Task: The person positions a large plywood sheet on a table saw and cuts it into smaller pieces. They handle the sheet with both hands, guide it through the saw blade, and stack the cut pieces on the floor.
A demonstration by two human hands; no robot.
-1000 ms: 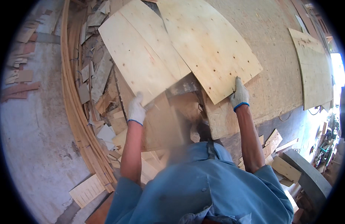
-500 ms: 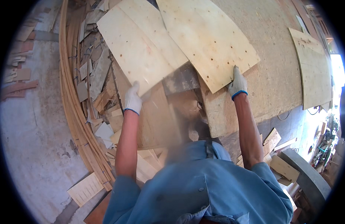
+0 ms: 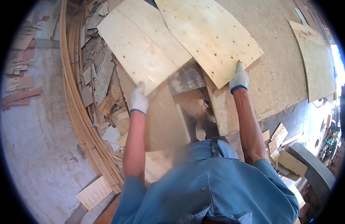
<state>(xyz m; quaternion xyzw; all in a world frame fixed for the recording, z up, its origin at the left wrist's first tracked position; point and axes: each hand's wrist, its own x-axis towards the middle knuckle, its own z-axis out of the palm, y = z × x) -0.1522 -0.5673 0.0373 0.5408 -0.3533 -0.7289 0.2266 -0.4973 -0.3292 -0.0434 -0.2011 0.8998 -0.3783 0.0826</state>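
My left hand (image 3: 139,99), in a white glove, grips the near corner of the left plywood piece (image 3: 142,48), a pale sheet dotted with small holes. My right hand (image 3: 239,77), gloved too, presses on the near edge of the right plywood piece (image 3: 208,35). A narrow gap runs between the two pieces. They lie on a big particle-board table (image 3: 277,71). Sawdust haze hangs in the gap between my arms, over a dark machine part (image 3: 185,78). My blue shirt fills the bottom of the view.
A bundle of long curved wood strips (image 3: 77,108) and a heap of offcuts (image 3: 101,74) lie on the concrete floor at left. Another plywood sheet (image 3: 314,59) rests at the table's right. Scrap boards (image 3: 288,156) lie lower right.
Both hands have pushed forward, sliding the plywood pieces farther away across the table. The gap between the pieces near me has widened and more of the machine below shows.
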